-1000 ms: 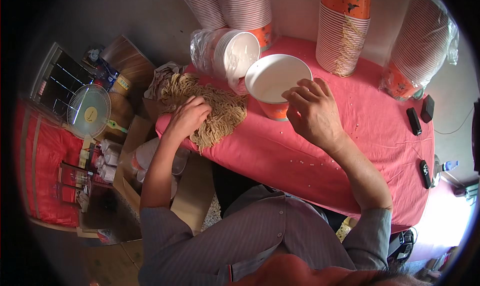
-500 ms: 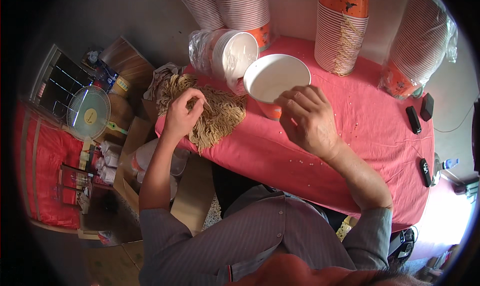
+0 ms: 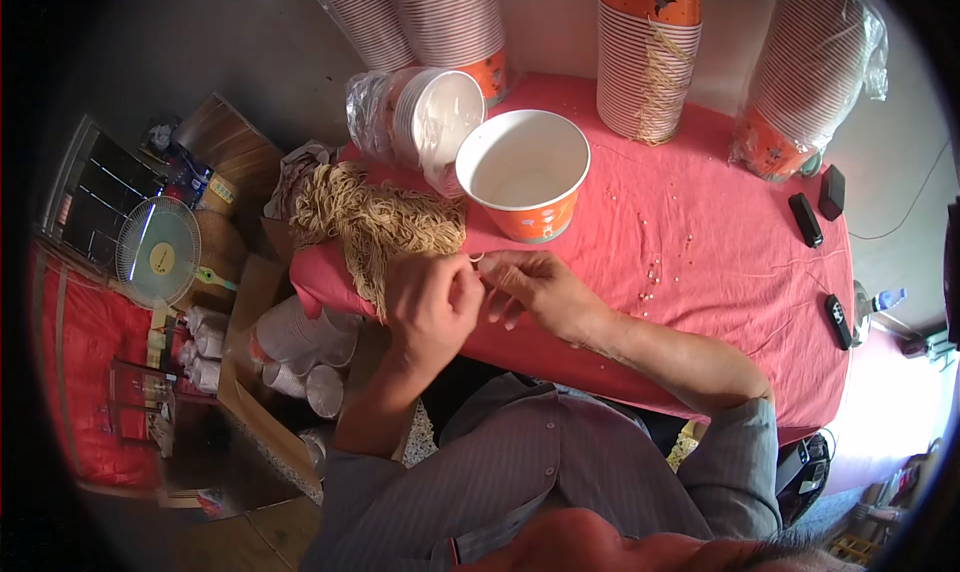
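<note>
My left hand (image 3: 432, 302) and my right hand (image 3: 540, 290) meet over the table's near edge, fingers closed. Between their fingertips a short pale loop of string (image 3: 476, 257) shows, pinched by both. Just beyond the hands, a white-lined orange paper bucket (image 3: 525, 177) stands upright with its mouth open, and its inside looks bare from here. To the left, partly behind my left hand, a heap of tan strings (image 3: 375, 217) spills over the table edge. Small pale and reddish beads (image 3: 650, 277) lie scattered right of the bucket.
Tall bucket stacks (image 3: 648, 72) rise along the table's back, one draped with tan strings. A plastic-wrapped bucket stack (image 3: 405, 112) lies on its side. Dark small devices (image 3: 804, 220) sit at the right on the red cloth (image 3: 740, 342). An open carton (image 3: 245, 372) stands lower left.
My left hand has left the string heap, moving right and nearer to me. My right hand has come down and left from beside the bucket to meet it. The view has shifted slightly.
</note>
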Tool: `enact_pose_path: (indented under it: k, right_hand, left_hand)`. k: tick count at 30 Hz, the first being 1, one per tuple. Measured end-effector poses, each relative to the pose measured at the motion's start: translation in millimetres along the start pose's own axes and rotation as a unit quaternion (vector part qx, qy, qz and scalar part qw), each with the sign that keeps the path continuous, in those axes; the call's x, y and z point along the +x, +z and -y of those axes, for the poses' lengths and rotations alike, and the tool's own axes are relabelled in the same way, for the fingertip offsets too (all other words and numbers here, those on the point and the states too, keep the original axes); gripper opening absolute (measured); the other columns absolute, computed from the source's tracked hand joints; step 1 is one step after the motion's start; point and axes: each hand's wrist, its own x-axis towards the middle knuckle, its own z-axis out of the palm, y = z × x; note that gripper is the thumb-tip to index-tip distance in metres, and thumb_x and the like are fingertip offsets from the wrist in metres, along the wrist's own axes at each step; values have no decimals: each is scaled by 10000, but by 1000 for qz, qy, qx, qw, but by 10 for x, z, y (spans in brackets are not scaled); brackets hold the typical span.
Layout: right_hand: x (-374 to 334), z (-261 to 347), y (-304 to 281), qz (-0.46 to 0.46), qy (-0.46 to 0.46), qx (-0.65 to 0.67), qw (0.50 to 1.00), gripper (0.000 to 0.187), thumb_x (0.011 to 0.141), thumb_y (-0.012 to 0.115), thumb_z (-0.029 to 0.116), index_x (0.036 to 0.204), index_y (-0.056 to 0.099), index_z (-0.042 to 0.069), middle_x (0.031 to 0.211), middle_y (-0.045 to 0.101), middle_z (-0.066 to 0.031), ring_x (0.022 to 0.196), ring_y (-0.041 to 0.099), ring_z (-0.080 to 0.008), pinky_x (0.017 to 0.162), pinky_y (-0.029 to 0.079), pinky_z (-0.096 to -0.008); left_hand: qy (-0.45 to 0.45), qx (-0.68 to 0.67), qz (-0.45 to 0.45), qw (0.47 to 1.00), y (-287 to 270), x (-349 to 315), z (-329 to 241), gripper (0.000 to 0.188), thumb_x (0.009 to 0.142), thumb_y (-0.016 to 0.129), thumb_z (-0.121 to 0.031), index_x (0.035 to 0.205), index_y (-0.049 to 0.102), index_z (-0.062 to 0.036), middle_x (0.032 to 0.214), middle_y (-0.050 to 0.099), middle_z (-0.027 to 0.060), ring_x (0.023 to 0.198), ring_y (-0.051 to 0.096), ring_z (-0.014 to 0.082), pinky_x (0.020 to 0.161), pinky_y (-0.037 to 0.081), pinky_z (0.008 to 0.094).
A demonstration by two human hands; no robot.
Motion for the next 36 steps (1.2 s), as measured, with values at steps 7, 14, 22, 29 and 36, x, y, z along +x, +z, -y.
enact_pose_path:
  k: [7,14,22,29,36]
  right_hand:
    - [-37,156,-106,-52,-82,-3,995,280,1133,638,233,1263,767,21,1002,772,-31,857,703,-118,749,564,-305]
    - [-77,332,-73,-82,-33,-11,996,268,1112,635,183,1265,754,-1,1008,775,-44,875,707,-123,747,575,-299]
    - [-5,306,-198,-54,28,90,994,301,1073,663,168,1271,735,-47,968,756,-107,825,727,-163,694,604,-320]
    - [21,263,-182,-43,3,131,990,254,1096,679,165,1215,747,-48,923,750,-97,746,718,-162,679,605,-313]
    - [27,274,-248,-21,-5,99,995,202,1074,724,168,1155,781,-7,894,752,-65,739,714,-146,678,588,-295]
  left_hand:
    - [-23,7,-29,999,143,-92,-337,240,797,770,48,971,663,-80,758,607,43,696,642,270,694,477,437]
    - [-92,-29,28,995,174,-165,-356,186,852,763,18,948,630,-72,765,641,54,683,658,280,683,506,424]
    - [-332,-302,126,885,134,-140,-289,68,996,633,25,986,569,3,797,666,58,688,635,106,624,505,303]
    - [-338,-322,149,872,125,-192,-315,64,1008,621,25,996,563,-1,829,674,50,715,638,86,628,505,282]
    - [-353,-418,161,821,108,-215,-380,92,1048,594,23,1133,571,-5,970,703,39,869,700,105,733,551,256]
